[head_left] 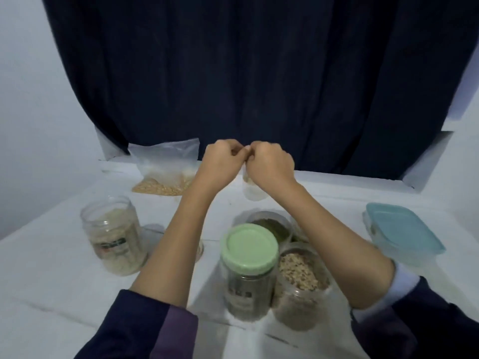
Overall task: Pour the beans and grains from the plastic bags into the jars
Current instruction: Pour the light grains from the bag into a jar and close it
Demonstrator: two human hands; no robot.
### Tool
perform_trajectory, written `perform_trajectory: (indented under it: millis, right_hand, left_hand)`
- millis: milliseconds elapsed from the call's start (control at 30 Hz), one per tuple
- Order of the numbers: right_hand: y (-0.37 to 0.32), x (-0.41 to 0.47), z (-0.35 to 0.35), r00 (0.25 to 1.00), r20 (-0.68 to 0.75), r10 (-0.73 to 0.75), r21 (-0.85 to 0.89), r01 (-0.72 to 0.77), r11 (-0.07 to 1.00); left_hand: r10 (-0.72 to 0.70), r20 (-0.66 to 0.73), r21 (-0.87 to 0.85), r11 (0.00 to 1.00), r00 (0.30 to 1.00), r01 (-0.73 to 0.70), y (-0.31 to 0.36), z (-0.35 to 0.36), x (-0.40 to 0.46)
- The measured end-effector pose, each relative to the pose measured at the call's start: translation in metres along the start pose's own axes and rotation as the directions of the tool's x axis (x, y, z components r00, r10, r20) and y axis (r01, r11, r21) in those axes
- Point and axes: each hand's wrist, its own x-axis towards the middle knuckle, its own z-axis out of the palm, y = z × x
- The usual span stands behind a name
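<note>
Hands: left hand [220, 158] and right hand [270, 161] touching, both pinching small bag [252, 187] top.
Room: bare table [51, 268] left of green-lid jar [247, 270].
Bag: clear, pale grains, beyond that jar.

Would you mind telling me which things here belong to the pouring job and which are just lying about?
Job:
left hand and right hand, gripping the small bag
grain bag
open jar
oat jar
green-lidded jar

Lying about:
blue-lidded box
dark curtain
</note>
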Motion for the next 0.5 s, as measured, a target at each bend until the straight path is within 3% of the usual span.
perform_trajectory:
  millis: [200, 267, 333, 400, 500]
  right_hand:
    - [-0.105, 0.031, 0.047, 0.953, 0.301, 0.024, -0.189, 0.034, 0.981]
    - [-0.127, 0.036, 0.055, 0.851, 0.519, 0.074, -0.347, 0.131, 0.929]
    - [-0.143, 0.037, 0.064, 0.682, 0.709, 0.183, -0.461, 0.251, 0.851]
    - [-0.153, 0.039, 0.082, 0.536, 0.789, 0.299, -0.513, 0.307, 0.802]
    - [-0.154, 0.043, 0.133, 0.464, 0.812, 0.353, -0.519, 0.298, 0.801]
  left_hand:
    - [-0.023, -0.071, 0.006, 1.0, 0.997, 0.024, -0.085, -0.104, 0.008]
    - [-0.043, -0.064, 0.017, 0.999, 0.997, 0.044, -0.111, -0.129, 0.009]
    - [-0.101, 0.017, 0.041, 0.994, 0.995, 0.1, -0.139, -0.147, 0.008]
    - [-0.16, 0.103, 0.058, 0.986, 0.982, 0.155, -0.169, -0.157, 0.007]
    - [-0.243, 0.183, 0.014, 0.97, 0.953, 0.245, -0.208, -0.17, 0.003]
